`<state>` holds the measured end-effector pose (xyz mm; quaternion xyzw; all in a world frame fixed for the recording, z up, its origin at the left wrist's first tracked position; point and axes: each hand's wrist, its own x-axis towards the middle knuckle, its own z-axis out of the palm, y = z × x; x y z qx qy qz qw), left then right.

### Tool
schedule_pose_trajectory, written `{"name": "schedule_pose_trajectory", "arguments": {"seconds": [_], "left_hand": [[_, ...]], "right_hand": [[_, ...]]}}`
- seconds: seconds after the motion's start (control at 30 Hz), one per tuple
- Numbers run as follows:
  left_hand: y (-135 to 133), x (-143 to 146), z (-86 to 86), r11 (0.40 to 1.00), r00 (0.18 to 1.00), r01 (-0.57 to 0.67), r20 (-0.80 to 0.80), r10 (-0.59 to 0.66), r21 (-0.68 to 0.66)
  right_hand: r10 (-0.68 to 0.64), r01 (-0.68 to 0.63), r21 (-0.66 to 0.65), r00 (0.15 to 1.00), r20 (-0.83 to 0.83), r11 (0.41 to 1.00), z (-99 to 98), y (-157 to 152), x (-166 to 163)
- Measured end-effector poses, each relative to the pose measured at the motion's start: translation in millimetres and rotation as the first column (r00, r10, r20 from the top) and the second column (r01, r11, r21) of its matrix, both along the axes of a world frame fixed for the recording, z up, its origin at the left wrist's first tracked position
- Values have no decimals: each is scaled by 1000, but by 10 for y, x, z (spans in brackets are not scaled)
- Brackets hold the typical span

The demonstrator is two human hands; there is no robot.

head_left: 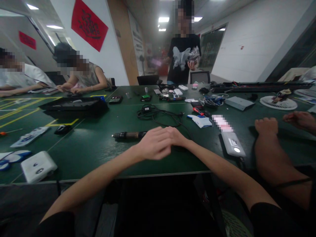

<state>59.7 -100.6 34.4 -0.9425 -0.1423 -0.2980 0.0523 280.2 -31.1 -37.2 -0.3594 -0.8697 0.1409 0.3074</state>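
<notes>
My left hand [154, 144] lies over my right hand [178, 136] on the green table [98, 141], near its front edge. The fingers of both are folded together, one hand clasped over the other, and I see nothing held in them. An electric screwdriver [129, 135] lies just left of my hands, its tip pointing left, close to the left hand's fingers. A black cable [158, 113] coils on the table behind my hands and runs toward them.
A white box [38, 166] sits front left; a white device [232, 144] lies to the right. A neighbour's fist [266, 126] rests at right. Two people sit at far left, one stands at the far end. Small electronics [172, 93] and a black tray [71, 104] lie beyond.
</notes>
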Motion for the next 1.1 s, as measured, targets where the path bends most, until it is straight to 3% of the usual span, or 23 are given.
{"name": "schedule_pose_trajectory", "arguments": {"seconds": [0.13, 0.2, 0.3, 0.53, 0.67, 0.8, 1.1], "left_hand": [[591, -93, -115, 966, 963, -257, -101, 252, -37], [710, -191, -239, 963, 952, -264, -177, 250, -59], [712, -299, -353, 969, 947, -232, -248, 206, -80], [716, -361, -405, 964, 954, -241, -210, 214, -114], [732, -334, -461, 963, 946, -261, -213, 243, -61], [716, -288, -471, 965, 939, -263, -231, 255, -3], [713, -246, -490, 952, 932, -306, -208, 297, -15]], "right_hand": [[-17, 17, -4, 1000, 4, 1000, 12, -2, -5], [-2, 2, -8, 1000, 7, 1000, 38, -19, -6], [-3, 3, -19, 1000, 7, 1000, 72, -40, -2], [-11, 11, -5, 1000, -7, 1000, 75, -56, -8], [-10, 10, 1, 1000, -1, 1000, 82, -64, -17], [-8, 8, -6, 1000, 12, 1000, 90, -62, -12], [-32, 32, 0, 999, 5, 999, 55, -44, -17]]}}
